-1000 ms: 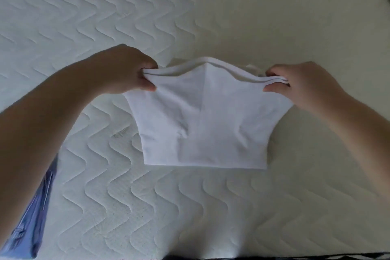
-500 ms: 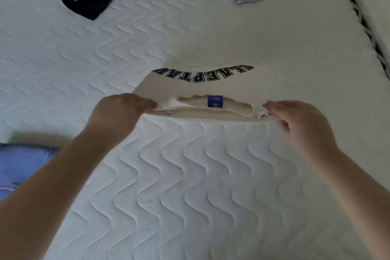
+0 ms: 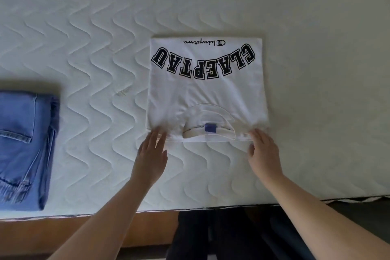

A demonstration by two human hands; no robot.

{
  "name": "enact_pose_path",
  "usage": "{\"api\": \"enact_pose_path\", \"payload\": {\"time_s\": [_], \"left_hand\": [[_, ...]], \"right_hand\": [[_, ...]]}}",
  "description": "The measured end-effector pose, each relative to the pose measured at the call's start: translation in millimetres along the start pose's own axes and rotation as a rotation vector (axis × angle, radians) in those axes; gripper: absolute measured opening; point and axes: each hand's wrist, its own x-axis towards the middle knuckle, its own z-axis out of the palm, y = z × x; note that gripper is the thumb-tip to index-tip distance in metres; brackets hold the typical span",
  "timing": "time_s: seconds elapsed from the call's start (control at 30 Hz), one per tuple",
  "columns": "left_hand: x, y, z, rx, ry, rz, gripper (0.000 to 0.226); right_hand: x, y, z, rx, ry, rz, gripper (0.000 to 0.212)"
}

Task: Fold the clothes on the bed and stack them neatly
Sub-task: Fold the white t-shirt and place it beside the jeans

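Your folded jeans run off the left edge — only part shows. Your fingertips blur where they meet the T-shirt — contact unclear.

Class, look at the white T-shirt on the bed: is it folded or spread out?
Folded. The white T-shirt lies flat as a neat rectangle with no sleeves showing, collar and lettering facing up, layered edges at the near side.
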Motion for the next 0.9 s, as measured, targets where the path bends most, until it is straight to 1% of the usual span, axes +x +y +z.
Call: {"api": "enact_pose_path", "payload": {"time_s": [0.07,0.1,0.17,0.23,0.27,0.3,0.33,0.43,0.5,0.57,0.6,0.7,0.73,0.77,0.87,0.9], "left_hand": [[1,16,-3,-0.253,0.082,-0.156,0.044],[4,24,-6,-0.401,0.124,-0.273,0.038],[13,38,-9,-0.753,0.166,-0.621,0.035],[26,49,-9,-1.257,0.158,-0.964,0.034],[32,51,-8,-1.442,0.159,-1.063,0.033],[38,53,-6,-1.539,0.155,-1.116,0.032],[42,56,-4,-1.584,0.14,-1.142,0.032],[46,60,-2,-1.625,0.102,-1.177,0.033],[47,61,-3,-1.621,0.096,-1.189,0.039],[47,61,-4,-1.629,0.126,-1.193,0.042],[46,60,-4,-1.65,0.146,-1.19,0.042],[44,59,-1,-1.802,0.18,-1.138,0.044],[42,59,3,-1.807,0.181,-1.115,0.044],[40,59,8,-1.728,0.177,-1.119,0.043],[33,68,21,-1.268,0.17,-1.195,0.036],[30,75,20,-1.141,0.165,-1.161,0.032]], "right_hand": [[0,-13,-2,0.24,0.063,0.192,0.025],[3,-20,-2,0.382,0.059,0.319,0.02],[12,-35,-3,0.732,-0.016,0.601,0.016],[25,-46,2,1.071,-0.061,0.847,0.022],[31,-49,4,1.184,-0.054,0.952,0.025],[35,-50,6,1.243,-0.049,1.04,0.027],[38,-50,7,1.267,-0.054,1.108,0.027],[41,-49,9,1.284,-0.096,1.198,0.023],[41,-48,7,1.27,-0.123,1.172,0.02],[42,-47,2,1.272,-0.154,1.126,0.018],[43,-47,-1,1.313,-0.168,1.113,0.016],[40,-46,-5,1.547,-0.213,1.079,0.01],[37,-45,-5,1.585,-0.23,1.074,0.009],[33,-44,-3,1.581,-0.249,1.078,0.008],[23,-39,2,1.41,-0.3,1.078,0.011],[22,-37,3,1.345,-0.297,1.056,0.012]]}}
